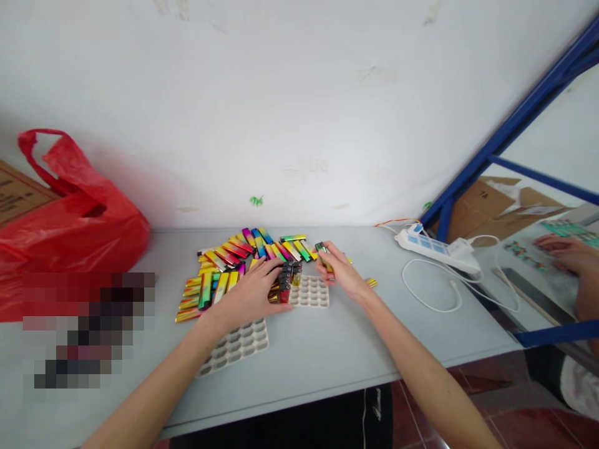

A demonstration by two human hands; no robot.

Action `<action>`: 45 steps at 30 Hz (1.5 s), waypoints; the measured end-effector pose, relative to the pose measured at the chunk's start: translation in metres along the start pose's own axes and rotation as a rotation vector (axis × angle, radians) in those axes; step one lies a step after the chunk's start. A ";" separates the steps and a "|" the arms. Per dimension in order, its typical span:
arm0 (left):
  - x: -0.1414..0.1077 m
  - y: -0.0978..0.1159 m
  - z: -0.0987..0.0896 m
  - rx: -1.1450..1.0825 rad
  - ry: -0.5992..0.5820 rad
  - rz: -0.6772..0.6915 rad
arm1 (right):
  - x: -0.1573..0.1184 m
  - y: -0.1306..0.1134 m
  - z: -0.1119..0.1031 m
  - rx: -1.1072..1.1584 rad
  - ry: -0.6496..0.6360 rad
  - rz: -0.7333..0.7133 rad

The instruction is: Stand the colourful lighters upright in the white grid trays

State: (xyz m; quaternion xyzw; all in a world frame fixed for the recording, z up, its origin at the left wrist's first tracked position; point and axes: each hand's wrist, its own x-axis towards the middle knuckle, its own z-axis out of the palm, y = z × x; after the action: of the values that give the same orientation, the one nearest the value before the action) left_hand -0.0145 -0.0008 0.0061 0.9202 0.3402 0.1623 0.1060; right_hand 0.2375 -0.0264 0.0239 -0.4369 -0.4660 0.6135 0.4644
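Observation:
My right hand [337, 267] is closed around a slim lighter-like piece [324, 255] with a dark green top and a yellowish body, held above the right side of a white cell tray [314, 292]. Several upright pieces with black tops [286, 277] stand in that tray's left part. My left hand [250, 289] lies beside them, thumb and fingers apart in a C shape around their left side. Beyond and left of it spreads a pile of shiny rainbow-coloured lighter-like pieces [234, 249]. A second white cell tray [238, 344] lies partly under my left forearm.
A red plastic bag [75, 224] and a cardboard box [21, 193] stand at the left. On the right lie a white power strip [437, 251] and a looped white cable [421, 305]. Past the blue metal frame [468, 168], another person's hand [564, 244] rests on a table.

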 end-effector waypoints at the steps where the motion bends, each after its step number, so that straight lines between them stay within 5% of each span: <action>1: 0.000 0.000 0.000 0.007 -0.001 -0.001 | 0.001 0.002 0.002 0.012 -0.001 0.022; 10: -0.001 -0.005 0.005 0.036 -0.007 0.000 | 0.004 0.013 0.016 -0.136 0.162 -0.025; 45: 0.001 -0.003 0.003 -0.005 -0.005 -0.008 | 0.005 0.014 0.015 -0.162 0.163 0.014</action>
State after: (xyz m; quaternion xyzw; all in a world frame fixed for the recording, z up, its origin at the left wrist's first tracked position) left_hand -0.0148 0.0020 0.0026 0.9189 0.3433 0.1605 0.1095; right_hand 0.2195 -0.0262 0.0131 -0.5247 -0.4717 0.5396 0.4594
